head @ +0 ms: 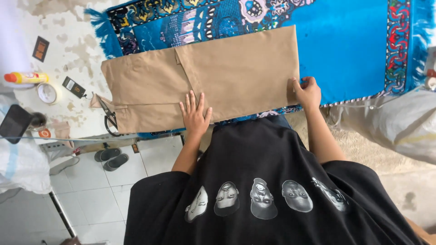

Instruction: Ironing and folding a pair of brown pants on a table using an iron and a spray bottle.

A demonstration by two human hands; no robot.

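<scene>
Step in hand: folding and smoothing. Tan trousers point(204, 81), folded into a flat rectangle, lie on a blue patterned fringed rug point(345, 45) spread over the worn white surface point(72, 54). Left hand point(195, 113): grip open, fingers spread, palm pressing the cloth's near edge. Right hand point(308, 92): grip closed, pinching the trousers' right edge. Judgement: next move calls for holding the edges aligned while creasing. Cloth is matte woven twill, stiffish. Black-handled scissors point(109, 119) lie just beside the left end.

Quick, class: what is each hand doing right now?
Left hand: open, flat on the tan trousers.
Right hand: closed, gripping the trousers' edge.
</scene>
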